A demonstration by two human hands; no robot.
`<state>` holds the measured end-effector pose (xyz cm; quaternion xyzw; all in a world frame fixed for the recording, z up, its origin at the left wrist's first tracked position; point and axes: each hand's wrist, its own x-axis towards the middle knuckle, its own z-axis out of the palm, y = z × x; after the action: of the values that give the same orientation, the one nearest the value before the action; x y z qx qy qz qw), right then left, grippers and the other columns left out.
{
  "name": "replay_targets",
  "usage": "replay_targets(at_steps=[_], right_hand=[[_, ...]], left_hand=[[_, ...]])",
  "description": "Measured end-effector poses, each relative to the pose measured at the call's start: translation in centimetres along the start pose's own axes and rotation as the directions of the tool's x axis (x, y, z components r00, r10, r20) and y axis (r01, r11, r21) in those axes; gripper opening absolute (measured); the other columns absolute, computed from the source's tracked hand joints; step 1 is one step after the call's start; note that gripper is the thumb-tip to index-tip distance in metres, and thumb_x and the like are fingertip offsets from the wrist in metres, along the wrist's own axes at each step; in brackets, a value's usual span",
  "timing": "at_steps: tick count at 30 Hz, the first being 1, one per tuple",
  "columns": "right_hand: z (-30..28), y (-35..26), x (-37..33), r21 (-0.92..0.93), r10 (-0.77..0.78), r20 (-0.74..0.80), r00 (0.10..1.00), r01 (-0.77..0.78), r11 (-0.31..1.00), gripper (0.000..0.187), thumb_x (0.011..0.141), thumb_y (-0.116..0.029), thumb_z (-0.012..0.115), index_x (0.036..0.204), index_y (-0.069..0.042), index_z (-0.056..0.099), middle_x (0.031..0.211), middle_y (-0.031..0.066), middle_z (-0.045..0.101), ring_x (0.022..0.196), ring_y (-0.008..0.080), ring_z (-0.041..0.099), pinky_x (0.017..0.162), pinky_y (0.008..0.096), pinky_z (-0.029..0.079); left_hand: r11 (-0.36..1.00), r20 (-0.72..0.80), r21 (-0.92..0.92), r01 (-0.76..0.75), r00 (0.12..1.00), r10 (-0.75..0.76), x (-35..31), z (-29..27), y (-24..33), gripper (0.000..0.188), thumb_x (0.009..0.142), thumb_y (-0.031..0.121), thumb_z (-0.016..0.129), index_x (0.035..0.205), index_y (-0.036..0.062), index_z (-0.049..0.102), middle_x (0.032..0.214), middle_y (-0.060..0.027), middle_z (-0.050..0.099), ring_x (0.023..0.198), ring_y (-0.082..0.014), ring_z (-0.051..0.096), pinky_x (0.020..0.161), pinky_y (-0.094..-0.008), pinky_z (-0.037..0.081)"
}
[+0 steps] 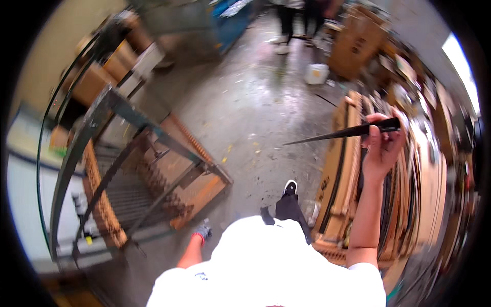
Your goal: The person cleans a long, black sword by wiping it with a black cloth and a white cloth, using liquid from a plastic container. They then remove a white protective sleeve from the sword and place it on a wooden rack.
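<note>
My bare right hand [381, 146] is raised on the right side, its fingers closed around one end of a long black strip [348, 132]. The strip points left over the floor and looks narrower toward its free end; its exact kind cannot be made out. Low at my left side hangs my left hand [203, 231], in a grey glove with a red cuff. It is small and blurred, so its fingers do not show clearly. Nearest to it is a dark metal frame rack [179, 146], apart from the hand.
Beside my right arm stand long cardboard pieces [335, 169] in a stack. Brown boxes [94, 84] sit at the far left, a white bucket [316, 73] and a tall carton [358, 41] at the far right. People [294, 20] stand at the back on the concrete floor [255, 112].
</note>
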<state>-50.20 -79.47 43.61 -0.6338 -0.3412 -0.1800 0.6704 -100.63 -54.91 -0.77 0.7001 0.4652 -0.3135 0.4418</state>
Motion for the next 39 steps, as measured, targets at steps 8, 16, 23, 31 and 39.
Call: replay_targets(at_steps=[8,16,23,31,39], right_hand=[[13.9,14.5,15.2,0.248,-0.008,0.409,0.913,-0.103,0.963,0.037,0.088,-0.003,0.052,0.123,-0.003,0.04,0.098,0.0057,0.059,0.064,0.0035,0.046,0.052,0.0153,0.037],[33.7,24.3,22.0,0.449,-0.133,0.603,0.786,-0.197,0.872,0.028,0.087,-0.001,0.054,0.113,0.0,0.045,0.094,0.0048,0.06,0.058,0.0025,0.044,0.05,0.0152,0.036],[53.2,24.2,22.0,0.537,-0.263,0.738,0.621,-0.304,0.787,0.028,0.087,-0.004,0.055,0.112,-0.001,0.044,0.093,0.0057,0.06,0.056,0.0051,0.045,0.05,0.0173,0.038],[66.6,18.5,14.2,0.601,-0.585,0.783,0.212,-0.499,0.625,0.031,0.084,-0.002,0.059,0.112,-0.003,0.048,0.091,0.0017,0.061,0.062,0.0039,0.048,0.055,0.0174,0.043],[72.0,13.1,4.6,0.566,-0.836,0.535,-0.122,-0.683,0.461,0.038,0.081,-0.013,0.066,0.114,-0.007,0.049,0.088,0.0034,0.062,0.069,0.0089,0.057,0.062,0.0229,0.047]], left_hand=[[0.874,0.078,-0.324,0.363,0.931,-0.358,-4.9,10.6,9.1,0.028,0.081,0.033,0.051,0.08,0.0097,0.065,0.078,-0.0118,0.065,0.064,-0.0257,0.061,0.061,-0.0399,0.048],[0.862,0.028,-0.324,0.389,0.915,-0.402,-1.0,16.2,21.8,0.025,0.082,0.031,0.049,0.087,0.0115,0.064,0.083,-0.0104,0.065,0.072,-0.025,0.061,0.065,-0.0389,0.049],[0.812,-0.078,-0.478,0.336,0.904,-0.42,5.4,14.9,31.0,0.024,0.083,0.029,0.047,0.092,0.013,0.062,0.088,-0.0091,0.065,0.078,-0.0244,0.061,0.069,-0.038,0.049],[0.635,-0.179,-0.727,0.263,0.82,-0.544,10.9,8.4,40.9,0.024,0.084,0.027,0.045,0.098,0.0148,0.061,0.094,-0.0077,0.064,0.085,-0.0237,0.061,0.074,-0.0371,0.049],[0.712,-0.19,-0.626,0.317,0.824,-0.534,14.4,10.5,58.0,0.026,0.085,0.024,0.043,0.105,0.0165,0.059,0.1,-0.0063,0.064,0.093,-0.023,0.061,0.078,-0.0361,0.049]])
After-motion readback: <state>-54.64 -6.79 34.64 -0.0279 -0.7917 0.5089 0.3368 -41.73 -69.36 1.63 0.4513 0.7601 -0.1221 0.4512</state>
